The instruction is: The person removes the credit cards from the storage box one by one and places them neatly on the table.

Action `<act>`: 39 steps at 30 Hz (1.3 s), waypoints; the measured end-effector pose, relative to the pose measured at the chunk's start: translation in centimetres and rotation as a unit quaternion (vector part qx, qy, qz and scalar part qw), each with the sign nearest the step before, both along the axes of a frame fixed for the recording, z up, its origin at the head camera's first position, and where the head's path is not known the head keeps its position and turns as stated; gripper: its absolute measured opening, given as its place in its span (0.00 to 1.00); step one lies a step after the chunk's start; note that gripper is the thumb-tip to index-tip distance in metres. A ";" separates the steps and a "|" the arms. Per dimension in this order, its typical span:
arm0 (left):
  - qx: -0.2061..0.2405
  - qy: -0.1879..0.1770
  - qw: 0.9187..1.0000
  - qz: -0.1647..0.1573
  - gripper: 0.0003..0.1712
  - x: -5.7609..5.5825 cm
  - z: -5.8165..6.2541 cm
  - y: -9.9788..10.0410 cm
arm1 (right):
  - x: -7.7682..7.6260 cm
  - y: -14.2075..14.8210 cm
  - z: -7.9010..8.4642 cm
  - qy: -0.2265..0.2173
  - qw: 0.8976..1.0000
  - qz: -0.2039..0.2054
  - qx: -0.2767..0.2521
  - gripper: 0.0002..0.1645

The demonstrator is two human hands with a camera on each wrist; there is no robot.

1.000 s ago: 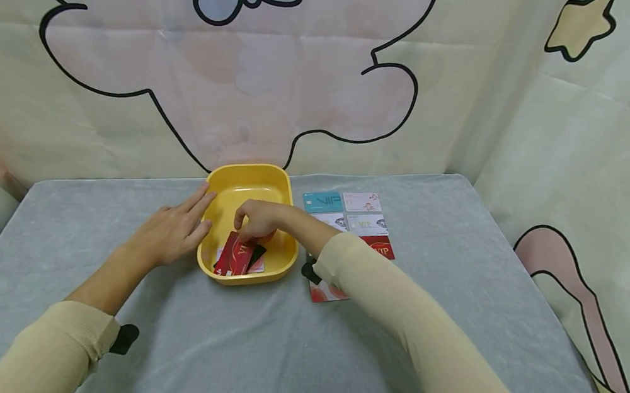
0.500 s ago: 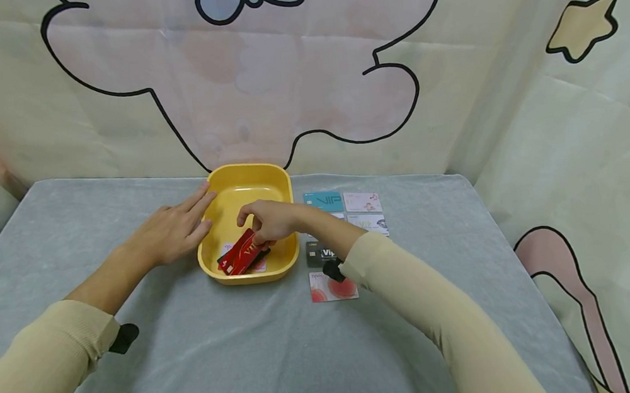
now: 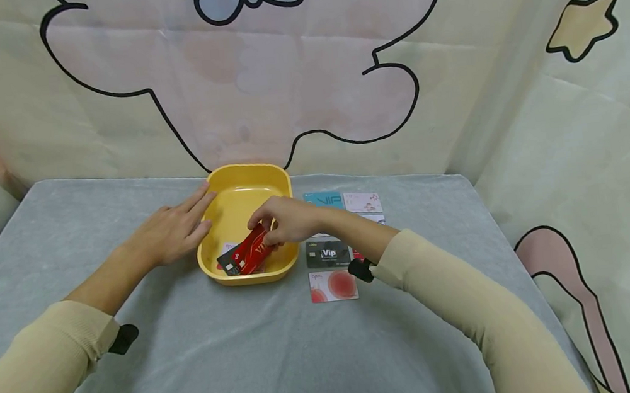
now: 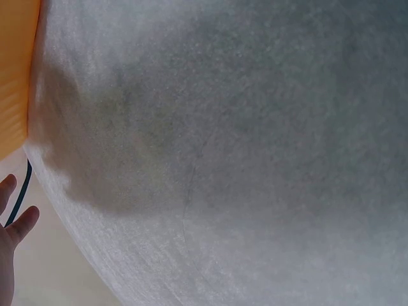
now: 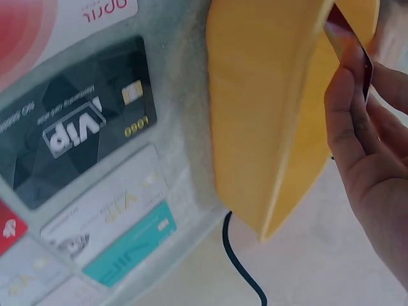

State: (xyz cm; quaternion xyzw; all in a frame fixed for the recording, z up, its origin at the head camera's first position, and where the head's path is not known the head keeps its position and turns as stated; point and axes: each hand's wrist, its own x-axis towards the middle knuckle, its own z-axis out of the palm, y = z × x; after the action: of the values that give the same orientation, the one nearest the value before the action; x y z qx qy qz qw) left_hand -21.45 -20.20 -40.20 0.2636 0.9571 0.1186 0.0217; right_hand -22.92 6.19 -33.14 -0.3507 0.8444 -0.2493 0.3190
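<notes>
My right hand (image 3: pixel 289 219) pinches a red VIP card (image 3: pixel 254 250) between thumb and fingers, inside the yellow tray (image 3: pixel 247 174). In the right wrist view the red card (image 5: pixel 357 48) shows edge-on in the fingers over the tray wall (image 5: pixel 255 108). Beneath it in the tray lie a black card (image 3: pixel 227 264) and a pale pinkish card (image 3: pixel 229 247), both partly covered. My left hand (image 3: pixel 173 232) rests with extended fingers against the tray's left rim. Only its fingertips (image 4: pixel 24 223) show in the left wrist view, near the tray's side.
Right of the tray, cards lie in rows on the grey cloth (image 3: pixel 222 357): a teal VIP card (image 3: pixel 322 201), a white floral card (image 3: pixel 362 202), a black Vip card (image 3: pixel 326 254) and a white card with red circles (image 3: pixel 335 285). My right forearm hides others. A patterned curtain (image 3: pixel 333 93) stands behind.
My right hand has lifted the red card and drawn it slightly rightward within the tray, exposing more of the black card beneath. The left hand stays put.
</notes>
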 end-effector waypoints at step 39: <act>0.008 0.015 1.000 -0.010 0.35 0.0 -0.3 -0.3 | 3.7 16.4 0.2 -0.017 0.987 -0.144 -0.070 0.19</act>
State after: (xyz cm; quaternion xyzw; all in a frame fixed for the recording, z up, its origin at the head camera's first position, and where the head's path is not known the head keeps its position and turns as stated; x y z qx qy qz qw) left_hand -21.45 -20.51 -40.53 0.2750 0.9536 0.1224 0.0064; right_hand -19.26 22.56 -32.90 -0.2429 0.8610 -0.3569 0.2689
